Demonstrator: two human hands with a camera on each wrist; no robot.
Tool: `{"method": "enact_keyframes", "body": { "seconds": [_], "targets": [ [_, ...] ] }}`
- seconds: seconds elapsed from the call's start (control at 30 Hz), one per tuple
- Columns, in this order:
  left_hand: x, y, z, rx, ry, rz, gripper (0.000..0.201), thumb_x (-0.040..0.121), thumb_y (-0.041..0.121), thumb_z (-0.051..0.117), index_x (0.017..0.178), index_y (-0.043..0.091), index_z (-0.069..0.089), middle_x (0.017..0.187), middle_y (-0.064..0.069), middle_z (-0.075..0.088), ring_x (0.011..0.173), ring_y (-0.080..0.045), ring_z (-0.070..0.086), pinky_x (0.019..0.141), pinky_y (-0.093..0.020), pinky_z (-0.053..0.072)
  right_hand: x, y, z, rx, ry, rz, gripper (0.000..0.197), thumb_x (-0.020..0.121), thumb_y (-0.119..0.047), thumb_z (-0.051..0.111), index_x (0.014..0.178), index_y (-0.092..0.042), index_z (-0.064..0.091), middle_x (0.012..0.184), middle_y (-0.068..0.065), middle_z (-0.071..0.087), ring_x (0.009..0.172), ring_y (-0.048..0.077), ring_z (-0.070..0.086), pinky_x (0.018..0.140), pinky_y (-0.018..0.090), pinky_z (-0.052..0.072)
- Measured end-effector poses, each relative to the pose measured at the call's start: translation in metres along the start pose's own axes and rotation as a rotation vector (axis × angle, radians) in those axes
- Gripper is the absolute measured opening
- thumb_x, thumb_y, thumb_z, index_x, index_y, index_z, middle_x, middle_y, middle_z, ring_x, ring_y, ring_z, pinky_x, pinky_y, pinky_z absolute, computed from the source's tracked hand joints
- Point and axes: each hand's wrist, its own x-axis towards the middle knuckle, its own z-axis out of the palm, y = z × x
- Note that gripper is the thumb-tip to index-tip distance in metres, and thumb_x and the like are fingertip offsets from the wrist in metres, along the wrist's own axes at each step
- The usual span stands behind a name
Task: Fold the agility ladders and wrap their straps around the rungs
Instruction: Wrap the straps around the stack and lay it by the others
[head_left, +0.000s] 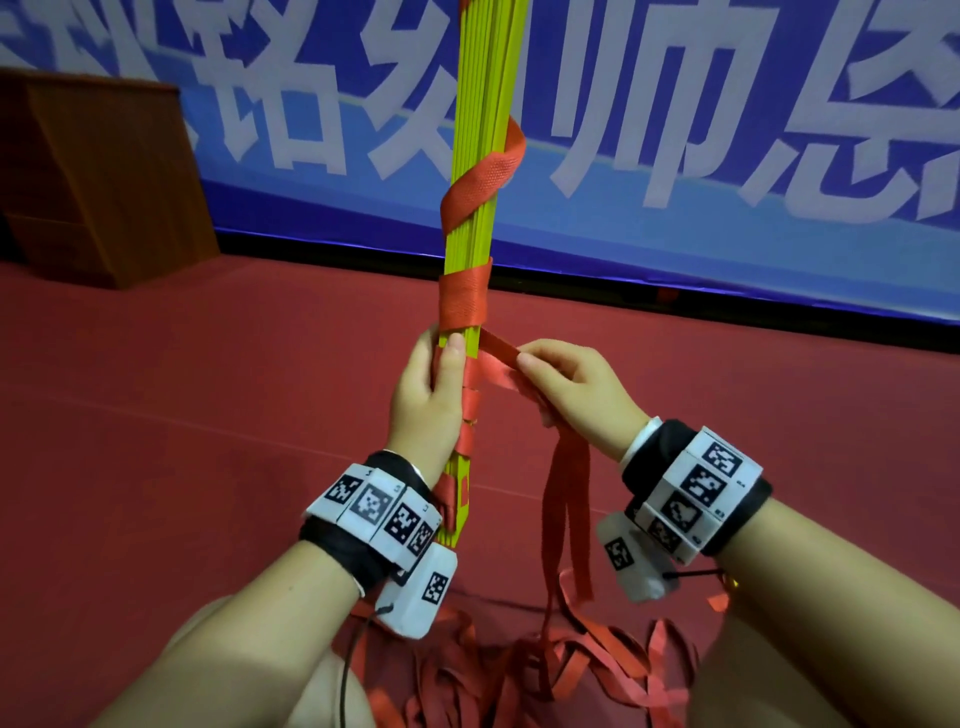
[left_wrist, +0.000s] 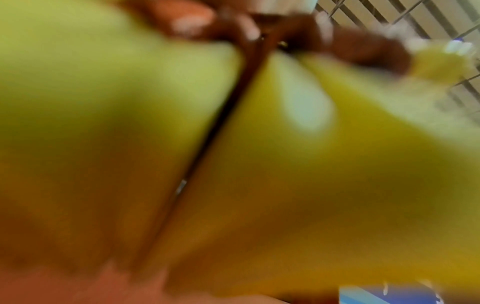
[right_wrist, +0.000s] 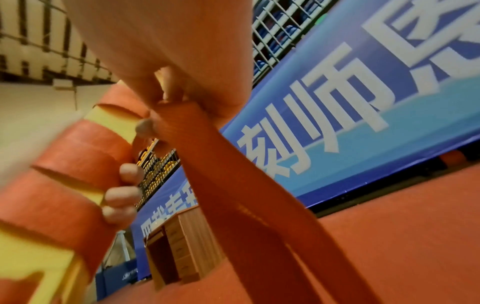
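A bundle of yellow-green rungs (head_left: 475, 156) stands upright in front of me, with red strap (head_left: 480, 179) spiralled round it in several turns. My left hand (head_left: 434, 387) grips the bundle low down, thumb pressed on the front of the rungs. My right hand (head_left: 558, 382) pinches the red strap (head_left: 496, 345) just right of the bundle and holds it taut; the strap's loose tail (head_left: 569, 493) hangs below that hand. In the right wrist view the strap (right_wrist: 221, 164) runs out of my fingers. The left wrist view is a blur of yellow rungs (left_wrist: 311, 185).
A heap of loose red strap (head_left: 545, 670) lies on the red floor (head_left: 208, 389) near my knees. A wooden desk (head_left: 98, 176) stands at the back left. A blue banner (head_left: 727, 130) with white characters runs along the back wall.
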Motion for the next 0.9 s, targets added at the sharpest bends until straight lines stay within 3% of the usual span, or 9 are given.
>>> {"method": "enact_keyframes", "body": {
  "seconds": [0.1,0.2,0.3,0.4,0.47,0.57,0.67,0.77,0.9],
  "targets": [
    [-0.002,0.000,0.000,0.021,0.003,-0.003,0.025,0.078,0.066,0.043,0.088,0.049,0.059,0.064,0.008,0.056,0.059,-0.022,0.054,0.065,-0.055,0.050,0.002,0.000,-0.004,0.206,-0.058,0.171,0.020,0.100,-0.004,0.041,0.098,-0.004,0.061,0.069,0.011,0.058,0.048,0.013,0.057,0.052,0.023,0.050],
    [-0.004,-0.001,0.002,0.054,-0.012,-0.003,0.024,0.080,0.065,0.042,0.088,0.050,0.059,0.061,0.011,0.055,0.061,-0.022,0.055,0.067,-0.057,0.051,0.001,0.000,-0.004,0.377,-0.177,0.265,0.028,0.089,0.015,0.034,0.094,0.002,0.058,0.084,0.022,0.062,0.072,0.030,0.062,0.067,0.031,0.047],
    [-0.006,-0.002,0.005,0.068,-0.035,0.014,0.018,0.087,0.056,0.042,0.090,0.052,0.060,0.061,0.015,0.056,0.059,-0.016,0.053,0.069,-0.056,0.051,0.000,-0.001,-0.009,0.516,-0.220,0.380,0.034,0.078,0.019,0.026,0.090,0.003,0.054,0.088,0.026,0.061,0.064,0.026,0.063,0.056,0.025,0.043],
    [-0.006,-0.005,0.007,0.109,-0.047,0.031,0.024,0.089,0.053,0.038,0.098,0.048,0.060,0.065,0.015,0.061,0.060,-0.010,0.056,0.066,-0.042,0.050,-0.001,-0.005,-0.015,0.570,-0.279,0.381,0.026,0.092,0.000,0.030,0.089,-0.001,0.056,0.081,0.016,0.066,0.040,0.013,0.043,0.040,0.020,0.031],
    [-0.007,-0.009,0.009,0.138,-0.057,0.042,0.040,0.089,0.057,0.033,0.114,0.040,0.059,0.068,0.014,0.062,0.063,-0.006,0.058,0.065,-0.030,0.048,-0.003,-0.003,-0.016,0.479,-0.255,0.342,0.028,0.100,-0.014,0.039,0.083,-0.004,0.058,0.072,0.007,0.067,0.038,0.009,0.030,0.041,0.020,0.018],
    [-0.009,-0.012,0.011,0.233,-0.049,0.100,0.052,0.093,0.049,0.025,0.129,0.027,0.056,0.086,0.020,0.063,0.079,0.012,0.059,0.071,-0.009,0.043,-0.004,0.000,-0.011,0.324,-0.094,0.295,0.027,0.099,-0.012,0.047,0.078,-0.006,0.062,0.063,0.004,0.062,0.041,0.007,0.037,0.039,0.016,0.026],
    [-0.010,-0.012,0.013,0.369,-0.052,0.133,0.054,0.094,0.044,0.021,0.133,0.026,0.054,0.105,0.013,0.065,0.100,-0.006,0.060,0.078,-0.019,0.038,-0.003,0.003,-0.004,0.256,0.058,0.285,0.025,0.100,-0.009,0.046,0.081,-0.006,0.062,0.057,0.006,0.054,0.045,0.010,0.045,0.043,0.015,0.033],
    [-0.012,-0.019,0.017,0.535,-0.065,0.144,0.047,0.101,0.040,0.024,0.136,0.025,0.053,0.117,-0.001,0.068,0.108,-0.024,0.061,0.075,-0.024,0.036,-0.003,0.005,0.002,0.210,0.125,0.288,0.034,0.100,-0.009,0.042,0.068,-0.008,0.054,0.046,0.001,0.042,0.035,0.007,0.037,0.041,0.018,0.030],
    [-0.017,-0.026,0.025,0.736,-0.106,0.171,0.042,0.105,0.029,0.029,0.142,0.021,0.046,0.132,-0.007,0.060,0.119,-0.029,0.056,0.086,-0.034,0.040,-0.004,0.009,0.005,0.249,0.205,0.304,0.033,0.097,-0.029,0.052,0.066,-0.018,0.050,0.047,-0.005,0.045,0.036,0.007,0.040,0.042,0.019,0.033]
  ]
}}
